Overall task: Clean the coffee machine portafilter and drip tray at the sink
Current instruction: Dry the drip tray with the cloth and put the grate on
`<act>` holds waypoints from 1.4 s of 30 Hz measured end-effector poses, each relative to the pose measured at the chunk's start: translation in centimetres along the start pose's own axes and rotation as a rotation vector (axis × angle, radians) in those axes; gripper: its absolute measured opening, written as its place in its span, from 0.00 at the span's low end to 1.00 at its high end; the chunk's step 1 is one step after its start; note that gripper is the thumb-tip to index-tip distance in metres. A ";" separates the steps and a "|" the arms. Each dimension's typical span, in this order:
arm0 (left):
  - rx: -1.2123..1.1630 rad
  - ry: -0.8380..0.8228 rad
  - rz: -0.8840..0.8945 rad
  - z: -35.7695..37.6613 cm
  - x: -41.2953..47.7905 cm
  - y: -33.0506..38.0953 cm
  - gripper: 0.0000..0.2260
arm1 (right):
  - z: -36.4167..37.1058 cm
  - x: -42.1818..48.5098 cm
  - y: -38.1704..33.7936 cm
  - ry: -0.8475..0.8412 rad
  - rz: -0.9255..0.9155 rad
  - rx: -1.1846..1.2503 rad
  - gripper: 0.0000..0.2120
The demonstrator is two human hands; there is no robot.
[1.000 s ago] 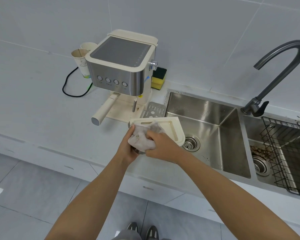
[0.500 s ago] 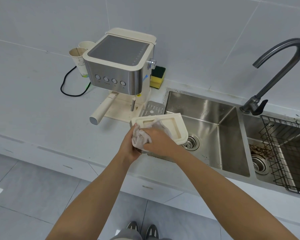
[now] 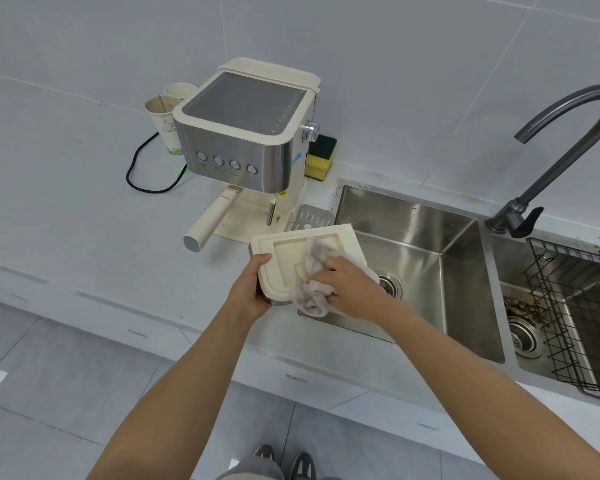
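Portafilter (image 3: 210,220) sits in machine (image 3: 243,133) on table (image 3: 84,202); cleaned or not, cannot tell. Left hand (image 3: 248,292): grip curled round tray (image 3: 281,252) edge, tray held at sink (image 3: 430,258) rim. Right hand (image 3: 355,289): grip bunched on cloth (image 3: 312,296), pressing it onto tray. Judged: tray wipe under way, refit not yet done.

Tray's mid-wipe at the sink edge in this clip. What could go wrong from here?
1. The left hand grips the drip tray by one corner only, while the right hand presses the cloth on it; the tray could twist loose and drop into the sink.
2. The metal grate lies at the sink rim just behind the tray; a wide wipe might knock it in.
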State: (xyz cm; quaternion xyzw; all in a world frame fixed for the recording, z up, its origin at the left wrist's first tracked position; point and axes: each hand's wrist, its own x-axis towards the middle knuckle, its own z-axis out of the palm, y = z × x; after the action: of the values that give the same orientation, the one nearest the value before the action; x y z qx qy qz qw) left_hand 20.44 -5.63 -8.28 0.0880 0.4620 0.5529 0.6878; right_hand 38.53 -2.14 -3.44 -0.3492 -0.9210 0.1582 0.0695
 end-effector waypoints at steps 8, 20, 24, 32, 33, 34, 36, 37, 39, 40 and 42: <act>-0.024 0.028 0.015 -1.3 -0.2 0.2 0.09 | -2.0 -0.5 4.3 -0.148 0.191 -0.142 0.16; -0.034 -0.050 0.021 -0.2 -0.8 -0.1 0.10 | -2.7 2.2 2.8 0.135 0.376 -0.225 0.16; 0.002 -0.090 0.017 0.8 -0.9 -0.4 0.10 | -1.6 2.7 1.9 0.083 0.385 -0.328 0.18; 0.025 -0.102 -0.009 1.0 -0.6 0.0 0.10 | -1.2 4.5 0.4 0.028 0.309 -0.242 0.14; 0.042 -0.103 -0.012 1.0 -0.5 0.2 0.10 | -1.1 4.7 -0.1 0.027 0.278 -0.215 0.14; 0.063 -0.103 -0.015 1.1 -0.4 0.3 0.10 | -1.0 4.9 -0.6 0.018 0.237 -0.192 0.14; 0.088 -0.100 -0.017 1.1 -0.3 0.5 0.10 | -0.8 4.9 -1.7 -0.009 0.144 -0.175 0.16; 0.085 -0.094 -0.016 1.0 -0.2 0.6 0.09 | -0.8 4.8 -2.0 -0.015 0.109 -0.162 0.16; 0.072 -0.089 -0.020 0.9 -0.2 0.7 0.09 | -1.1 4.6 -1.9 -0.032 0.067 -0.131 0.15; 0.071 -0.093 -0.025 0.8 -0.3 0.7 0.09 | -1.4 4.5 -1.7 -0.039 0.050 -0.140 0.14; 0.079 -0.107 -0.034 0.9 -0.4 0.7 0.09 | -2.1 4.5 -1.2 -0.034 0.012 -0.205 0.12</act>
State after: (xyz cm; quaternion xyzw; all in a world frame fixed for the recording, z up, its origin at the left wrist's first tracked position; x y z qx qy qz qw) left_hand 20.63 -5.33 -7.14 0.1365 0.4474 0.5171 0.7168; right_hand 34.91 0.47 -0.95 -0.3573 -0.9313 0.0696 0.0171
